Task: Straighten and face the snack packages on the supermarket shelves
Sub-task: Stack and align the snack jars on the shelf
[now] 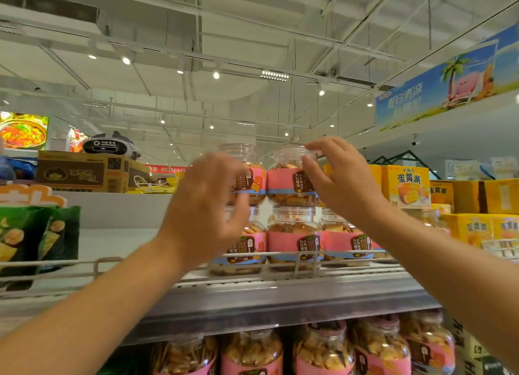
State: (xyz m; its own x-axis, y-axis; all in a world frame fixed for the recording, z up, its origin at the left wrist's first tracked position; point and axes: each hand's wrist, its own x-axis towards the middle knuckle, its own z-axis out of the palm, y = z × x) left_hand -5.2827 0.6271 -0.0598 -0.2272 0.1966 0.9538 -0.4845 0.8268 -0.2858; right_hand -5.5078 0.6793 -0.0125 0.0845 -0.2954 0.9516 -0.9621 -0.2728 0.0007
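Both hands are up at the top shelf's stacked jars. Right hand (334, 178): fingers spread and lightly bent around the upper right jar (292, 178), thumb against its right side near the shoulder, other fingertips over the lid. Looks like a light cupping touch, can't tell if it actually bears on the jar. Left hand (207, 206): motion-blurred, fingers loosely spread in front of the upper left jar (247, 175), nothing visibly gripped; contact unclear.

The two upper jars sit on a lower row of jars (295, 234) behind the wire rail (295, 255) at the front edge of the shelf (280, 296). Pink labels face roughly forward. My read: hands flank the pair to square them and turn the labels out. The stack is two high, so a hard nudge could tip one.

More jars (323, 352) stand on the shelf below. Green bags (42, 234) are to the left, yellow boxes (407, 186) to the right, and a cardboard carton (84, 172) is up behind.
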